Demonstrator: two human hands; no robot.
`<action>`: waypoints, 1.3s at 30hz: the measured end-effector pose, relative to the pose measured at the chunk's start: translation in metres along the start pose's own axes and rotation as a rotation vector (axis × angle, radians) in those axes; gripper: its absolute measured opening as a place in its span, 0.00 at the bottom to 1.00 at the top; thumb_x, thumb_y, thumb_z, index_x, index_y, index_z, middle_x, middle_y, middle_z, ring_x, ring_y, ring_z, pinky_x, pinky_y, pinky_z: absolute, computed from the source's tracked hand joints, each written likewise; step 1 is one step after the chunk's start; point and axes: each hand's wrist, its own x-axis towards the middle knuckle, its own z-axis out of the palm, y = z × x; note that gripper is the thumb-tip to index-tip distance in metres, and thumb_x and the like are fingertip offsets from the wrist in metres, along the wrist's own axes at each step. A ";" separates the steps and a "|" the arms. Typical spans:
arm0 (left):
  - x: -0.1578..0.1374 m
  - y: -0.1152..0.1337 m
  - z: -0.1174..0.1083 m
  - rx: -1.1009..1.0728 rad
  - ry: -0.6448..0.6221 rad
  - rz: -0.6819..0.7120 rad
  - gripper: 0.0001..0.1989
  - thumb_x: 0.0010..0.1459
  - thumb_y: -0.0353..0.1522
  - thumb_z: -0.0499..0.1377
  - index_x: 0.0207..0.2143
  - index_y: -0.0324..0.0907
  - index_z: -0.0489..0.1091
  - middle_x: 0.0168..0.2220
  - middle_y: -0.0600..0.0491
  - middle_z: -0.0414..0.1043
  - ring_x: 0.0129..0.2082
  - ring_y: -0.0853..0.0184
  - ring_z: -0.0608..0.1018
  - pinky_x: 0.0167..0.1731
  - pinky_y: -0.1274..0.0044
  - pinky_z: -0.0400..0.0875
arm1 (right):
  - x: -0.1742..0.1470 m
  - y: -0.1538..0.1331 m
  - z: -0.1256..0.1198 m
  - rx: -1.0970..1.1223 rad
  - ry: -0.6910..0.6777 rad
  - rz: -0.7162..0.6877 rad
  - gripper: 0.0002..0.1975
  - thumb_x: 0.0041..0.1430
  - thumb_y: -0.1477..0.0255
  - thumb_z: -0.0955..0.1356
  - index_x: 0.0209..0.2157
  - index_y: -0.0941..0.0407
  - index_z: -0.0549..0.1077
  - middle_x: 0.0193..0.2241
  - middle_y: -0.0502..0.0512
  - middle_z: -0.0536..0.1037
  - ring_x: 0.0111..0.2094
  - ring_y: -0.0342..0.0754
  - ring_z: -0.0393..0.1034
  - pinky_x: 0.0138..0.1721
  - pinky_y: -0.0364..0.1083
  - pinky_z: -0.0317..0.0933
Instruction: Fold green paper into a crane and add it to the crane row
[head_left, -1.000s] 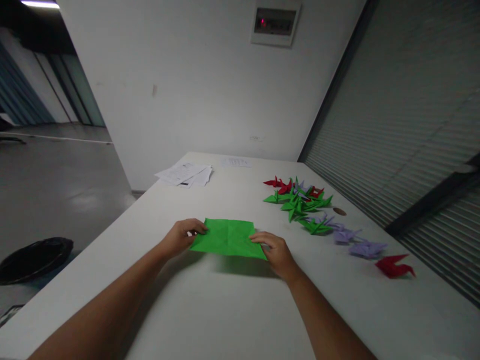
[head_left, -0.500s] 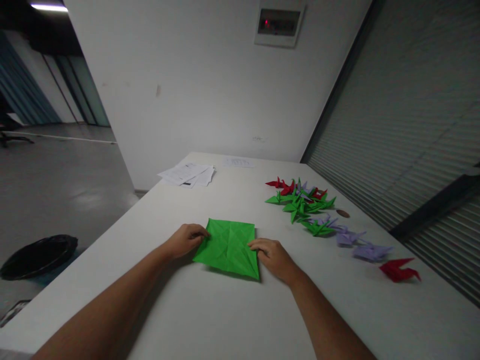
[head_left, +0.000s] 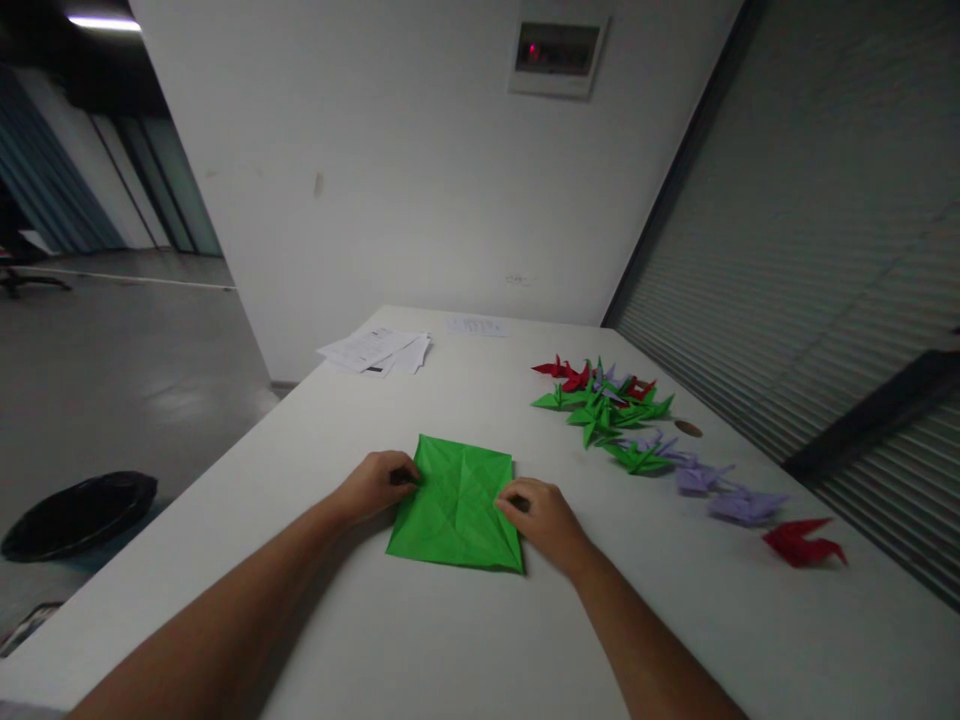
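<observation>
A creased square sheet of green origami paper (head_left: 459, 510) lies spread on the white table in front of me. At its left edge, my left hand (head_left: 381, 484) is closed, thumb and forefinger pinching the paper. My right hand (head_left: 541, 515) pinches the opposite edge, its fingers curled. Crease lines cross near the sheet's middle. To the right rests a pile of folded paper cranes in green (head_left: 598, 412), red and purple. Nearer to me are purple cranes (head_left: 747, 504) and a red crane (head_left: 804, 543).
Printed sheets (head_left: 375, 350) lie at the table's far left, and another paper (head_left: 477, 326) lies by the wall. A brown oval spot (head_left: 688, 428) is beside the cranes. On the floor at left stands a black-lined bin (head_left: 79, 515). Blinds (head_left: 825, 280) border the right side.
The green paper's near edge has come down toward me and the sheet lies flatter. Both hands stay at its sides, with the fingers more tightly pinched.
</observation>
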 end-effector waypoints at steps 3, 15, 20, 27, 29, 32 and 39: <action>-0.001 0.002 0.002 -0.005 0.028 -0.001 0.07 0.51 0.26 0.64 0.35 0.41 0.77 0.32 0.53 0.78 0.32 0.65 0.77 0.34 0.76 0.69 | 0.001 0.006 0.004 -0.032 0.019 0.025 0.05 0.56 0.79 0.71 0.31 0.56 0.79 0.32 0.56 0.82 0.34 0.51 0.76 0.39 0.47 0.67; -0.001 -0.001 0.014 -0.383 0.132 -0.112 0.19 0.50 0.28 0.65 0.43 0.45 0.61 0.25 0.62 0.69 0.25 0.70 0.72 0.26 0.79 0.64 | 0.004 0.011 0.004 0.001 0.279 0.002 0.11 0.47 0.82 0.70 0.24 0.54 0.65 0.29 0.50 0.68 0.31 0.48 0.66 0.32 0.44 0.61; 0.002 -0.007 0.013 -0.494 0.179 -0.065 0.27 0.47 0.27 0.67 0.49 0.46 0.62 0.33 0.58 0.73 0.30 0.69 0.75 0.31 0.77 0.68 | 0.006 0.022 0.010 0.216 0.336 0.172 0.13 0.46 0.75 0.73 0.28 0.53 0.64 0.30 0.49 0.67 0.28 0.46 0.65 0.27 0.43 0.64; 0.002 -0.008 0.013 -0.585 0.156 -0.116 0.28 0.46 0.28 0.68 0.49 0.46 0.62 0.33 0.58 0.74 0.32 0.66 0.78 0.34 0.75 0.72 | 0.006 0.030 0.016 0.551 0.291 0.297 0.22 0.43 0.68 0.77 0.39 0.54 0.68 0.32 0.49 0.72 0.29 0.47 0.73 0.30 0.45 0.70; 0.002 -0.006 0.012 -0.582 0.150 -0.122 0.27 0.46 0.29 0.68 0.48 0.45 0.64 0.32 0.57 0.74 0.33 0.65 0.79 0.35 0.74 0.73 | 0.006 0.031 0.015 0.554 0.277 0.285 0.21 0.44 0.67 0.77 0.39 0.54 0.70 0.35 0.51 0.73 0.30 0.46 0.73 0.31 0.45 0.70; 0.002 -0.003 0.010 -0.551 0.137 -0.120 0.23 0.46 0.31 0.70 0.45 0.43 0.67 0.33 0.54 0.76 0.34 0.62 0.80 0.36 0.72 0.74 | 0.006 0.031 0.011 0.486 0.242 0.234 0.14 0.46 0.67 0.76 0.34 0.56 0.75 0.35 0.53 0.73 0.32 0.47 0.73 0.33 0.46 0.71; 0.002 -0.007 0.007 -0.431 0.095 -0.070 0.11 0.48 0.31 0.68 0.36 0.40 0.73 0.34 0.50 0.79 0.36 0.60 0.80 0.37 0.70 0.75 | 0.005 0.020 -0.002 0.276 0.136 0.084 0.03 0.52 0.75 0.70 0.28 0.56 0.78 0.32 0.54 0.74 0.34 0.48 0.71 0.35 0.45 0.65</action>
